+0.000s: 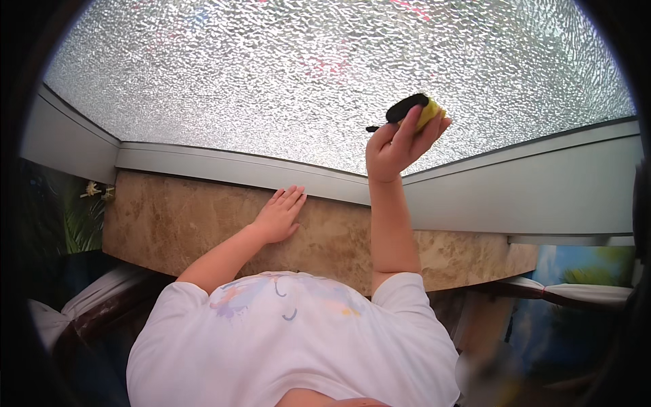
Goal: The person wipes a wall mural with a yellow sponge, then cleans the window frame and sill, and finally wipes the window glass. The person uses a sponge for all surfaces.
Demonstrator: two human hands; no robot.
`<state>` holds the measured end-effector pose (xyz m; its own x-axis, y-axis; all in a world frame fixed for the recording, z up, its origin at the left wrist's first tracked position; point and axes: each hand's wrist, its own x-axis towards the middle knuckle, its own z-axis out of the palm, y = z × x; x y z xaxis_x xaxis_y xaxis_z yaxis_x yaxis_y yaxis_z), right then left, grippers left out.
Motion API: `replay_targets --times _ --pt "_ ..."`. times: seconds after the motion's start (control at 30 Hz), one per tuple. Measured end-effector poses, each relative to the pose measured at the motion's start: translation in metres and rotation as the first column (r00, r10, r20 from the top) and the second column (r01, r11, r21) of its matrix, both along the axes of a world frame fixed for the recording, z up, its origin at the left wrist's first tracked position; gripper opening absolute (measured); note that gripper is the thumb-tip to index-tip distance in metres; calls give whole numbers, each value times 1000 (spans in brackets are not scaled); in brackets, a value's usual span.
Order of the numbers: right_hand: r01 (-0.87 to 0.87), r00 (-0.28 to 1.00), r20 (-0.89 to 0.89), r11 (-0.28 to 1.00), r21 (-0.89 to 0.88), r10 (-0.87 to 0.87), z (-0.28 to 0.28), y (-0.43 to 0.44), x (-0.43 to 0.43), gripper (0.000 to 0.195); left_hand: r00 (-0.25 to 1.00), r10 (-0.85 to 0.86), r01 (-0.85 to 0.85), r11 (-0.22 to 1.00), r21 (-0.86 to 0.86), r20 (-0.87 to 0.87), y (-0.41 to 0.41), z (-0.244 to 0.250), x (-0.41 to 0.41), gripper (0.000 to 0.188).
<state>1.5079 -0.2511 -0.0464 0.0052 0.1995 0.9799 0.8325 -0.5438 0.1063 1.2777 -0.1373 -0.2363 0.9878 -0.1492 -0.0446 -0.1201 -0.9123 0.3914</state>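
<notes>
My left hand (280,213) lies flat, palm down, on the brown marble-look windowsill (168,219), its fingertips at the lower rail of the pale window frame (229,162). Raised in front of the textured glass pane (244,91), my right hand (407,140) grips a yellow and black cleaning pad or cloth (409,108). The black part faces left, and a small black tip sticks out beside my wrist side. Whether the pad touches the glass I cannot tell.
Wide pale frame panels flank the glass at left (76,137) and right (529,188). Tied-back white curtains (585,292) hang at both sides below the sill's level. A small star-shaped ornament (91,190) is by the sill's left end, near a wall picture of palm leaves.
</notes>
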Motion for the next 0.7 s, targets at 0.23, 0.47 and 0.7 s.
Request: replay_targets --times 0.23,0.47,0.7 --pt "-195 981 -50 912 -361 190 -81 56 -43 27 938 341 -338 939 -59 63 14 -5 -10 78" --pt "-569 819 -447 602 -561 358 -140 40 -55 26 791 610 -612 789 54 41 69 -14 -40 84" --pt "-119 984 101 963 -242 147 25 86 -43 22 823 552 -538 834 125 -134 80 15 -35 91"
